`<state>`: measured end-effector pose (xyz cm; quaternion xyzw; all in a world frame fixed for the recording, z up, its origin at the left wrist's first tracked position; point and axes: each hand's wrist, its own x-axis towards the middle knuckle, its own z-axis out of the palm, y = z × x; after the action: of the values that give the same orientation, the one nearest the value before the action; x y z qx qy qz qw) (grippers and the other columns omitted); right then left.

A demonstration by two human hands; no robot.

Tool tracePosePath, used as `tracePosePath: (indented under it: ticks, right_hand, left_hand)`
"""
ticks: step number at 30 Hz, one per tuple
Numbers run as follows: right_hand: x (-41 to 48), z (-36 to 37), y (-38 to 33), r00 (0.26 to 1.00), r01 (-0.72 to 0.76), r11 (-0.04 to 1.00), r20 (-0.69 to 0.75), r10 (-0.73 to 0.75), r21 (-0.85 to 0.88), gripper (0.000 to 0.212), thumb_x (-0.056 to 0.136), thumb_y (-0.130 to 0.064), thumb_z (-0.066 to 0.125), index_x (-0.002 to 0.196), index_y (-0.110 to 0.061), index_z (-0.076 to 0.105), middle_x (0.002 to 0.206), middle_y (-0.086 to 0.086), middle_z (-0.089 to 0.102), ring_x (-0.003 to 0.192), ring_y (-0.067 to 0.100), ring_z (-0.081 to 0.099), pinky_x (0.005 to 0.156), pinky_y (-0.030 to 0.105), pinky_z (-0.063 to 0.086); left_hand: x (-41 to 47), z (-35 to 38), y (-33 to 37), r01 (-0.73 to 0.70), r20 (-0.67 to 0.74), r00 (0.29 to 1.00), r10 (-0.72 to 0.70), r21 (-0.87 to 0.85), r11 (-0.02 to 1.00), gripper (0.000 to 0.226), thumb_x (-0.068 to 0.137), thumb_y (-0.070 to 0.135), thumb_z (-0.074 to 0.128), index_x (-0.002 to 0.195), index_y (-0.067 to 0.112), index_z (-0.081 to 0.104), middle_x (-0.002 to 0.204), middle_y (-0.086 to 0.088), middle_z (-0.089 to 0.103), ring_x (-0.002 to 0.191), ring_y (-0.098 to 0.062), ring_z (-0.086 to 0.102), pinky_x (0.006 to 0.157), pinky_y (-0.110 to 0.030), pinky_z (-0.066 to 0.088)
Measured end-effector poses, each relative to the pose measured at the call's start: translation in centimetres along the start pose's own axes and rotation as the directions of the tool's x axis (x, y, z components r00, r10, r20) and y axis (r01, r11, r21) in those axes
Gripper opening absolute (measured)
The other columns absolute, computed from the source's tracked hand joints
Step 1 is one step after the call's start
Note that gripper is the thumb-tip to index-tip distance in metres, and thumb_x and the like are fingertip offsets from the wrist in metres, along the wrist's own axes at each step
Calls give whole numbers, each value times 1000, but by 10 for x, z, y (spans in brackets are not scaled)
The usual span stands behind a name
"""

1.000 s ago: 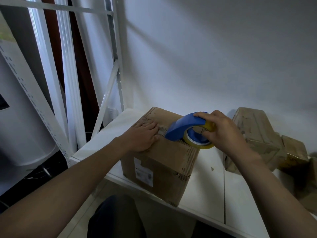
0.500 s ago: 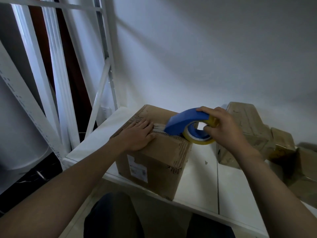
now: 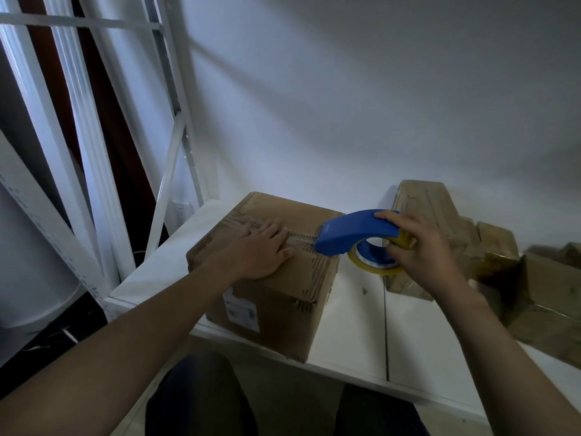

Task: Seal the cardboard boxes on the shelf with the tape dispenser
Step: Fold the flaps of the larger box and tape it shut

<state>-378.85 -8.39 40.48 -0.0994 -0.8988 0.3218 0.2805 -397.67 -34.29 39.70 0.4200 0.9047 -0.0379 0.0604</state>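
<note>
Cardboard box (image 3: 276,297) on shelf (image 3: 352,325), top seam apparently mid-taping: left hand (image 3: 254,253) flat, fingers straight, pressing the lid; tape dispenser (image 3: 352,231) just right of them, gripped by the curled right hand (image 3: 421,250); next, likely draw past the edge, then cut.

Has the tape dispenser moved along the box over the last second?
Yes. The dispenser has slid right along the box top, toward its right edge; the gap from its nose to the left hand has widened.
</note>
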Motion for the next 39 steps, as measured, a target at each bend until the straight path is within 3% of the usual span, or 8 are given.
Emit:
tracePosePath:
  ticks: [4,7,12,18,28,31,35,39]
  right_hand:
    - [-5,1,1,1000,1,1000,-11,-1,-1,73,79,6,72,129,-45,58,123,-3,55,111,18,52,95,43,51]
    - [-6,2,-2,1000,-29,999,5,29,28,69,81,4,72,131,-42,59,123,-5,54,111,17,52,97,44,51]
    - [-8,-2,-11,999,-45,999,8,45,29,70,80,1,74,131,-44,60,121,-3,56,109,19,53,94,44,52]
    - [-10,-11,-20,1000,-28,1000,10,28,10,71,79,2,75,129,-46,59,120,-3,56,107,17,53,89,34,51]
    - [-21,-13,-19,995,-81,994,-49,84,67,71,77,0,75,129,-45,61,119,-8,60,103,13,58,86,35,55]
    - [-24,-12,-18,996,-83,996,-25,83,23,71,79,-1,76,132,-45,58,120,-8,57,102,14,55,77,19,48]
    - [-32,-6,-9,998,-66,997,-5,66,-39,69,81,-2,78,136,-38,58,120,-4,56,108,18,53,89,25,43]
    - [-35,-4,-6,999,-53,998,-11,52,-40,67,82,0,77,137,-33,59,119,-4,55,107,15,50,86,15,37]
  left_hand:
    - [0,-1,13,-22,19,1000,23,-25,999,68,102,62,10,160,29,0,168,2,-8,154,-29,-7,121,-60,0]
    - [0,-2,24,3,85,996,2,-63,998,69,93,76,10,154,49,-8,166,6,-17,151,-40,-14,110,-77,-8]
    - [-1,4,30,51,79,996,-48,-25,998,88,74,88,0,151,51,-17,165,4,-24,149,-43,-19,106,-81,-10]
    - [-1,7,28,25,54,998,-22,-56,998,88,73,88,0,150,51,-19,165,4,-23,149,-42,-20,108,-80,-7]
    - [2,12,28,25,-41,999,-28,-65,998,90,77,87,4,155,45,-12,166,11,-16,152,-36,-14,108,-80,-7]
    - [2,13,27,25,-41,999,-28,-65,998,90,77,88,4,155,45,-9,166,11,-15,152,-34,-16,107,-80,-9]
    - [2,12,28,13,-40,999,-15,-46,999,88,80,86,4,156,43,-8,166,13,-16,152,-27,-18,106,-81,-9]
    - [3,8,30,11,15,1000,-10,-60,998,87,81,86,2,156,44,-9,165,13,-19,152,-30,-19,104,-83,-10]
